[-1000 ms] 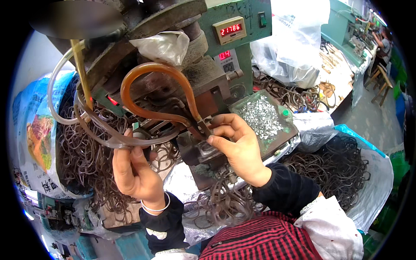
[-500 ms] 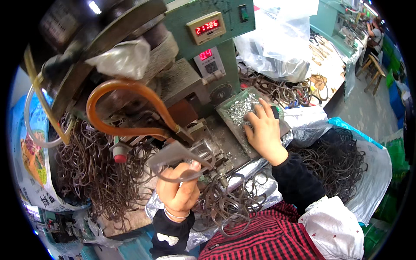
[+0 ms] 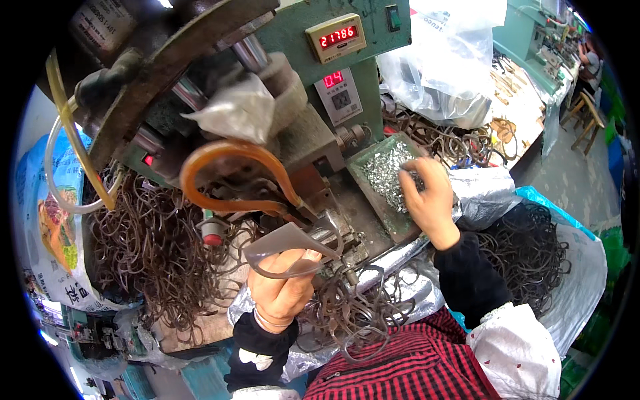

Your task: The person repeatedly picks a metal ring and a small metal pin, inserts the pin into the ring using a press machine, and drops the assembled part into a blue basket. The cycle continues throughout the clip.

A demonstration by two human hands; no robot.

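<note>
My left hand (image 3: 283,287) is closed around a thin translucent brown loop (image 3: 288,245), held just in front of the green press machine (image 3: 320,133). My right hand (image 3: 430,197) reaches into a shallow green tray (image 3: 373,200) of small shiny metal pieces (image 3: 390,172), fingertips down among them. An orange-brown hose (image 3: 227,160) curves over the machine's working area beside the held loop. Below my left hand lies a heap of brown loops (image 3: 347,313) on crinkled plastic.
A big tangle of dark loops (image 3: 153,247) hangs at the left, another pile (image 3: 527,253) sits at the right on a blue sack. Clear plastic bags (image 3: 440,73) and a cluttered bench (image 3: 527,87) stand behind. Two red number displays (image 3: 337,37) face me.
My right hand left the loop and moved right into the tray of metal pieces. My left hand brought the loop down and toward the middle, in front of the machine.
</note>
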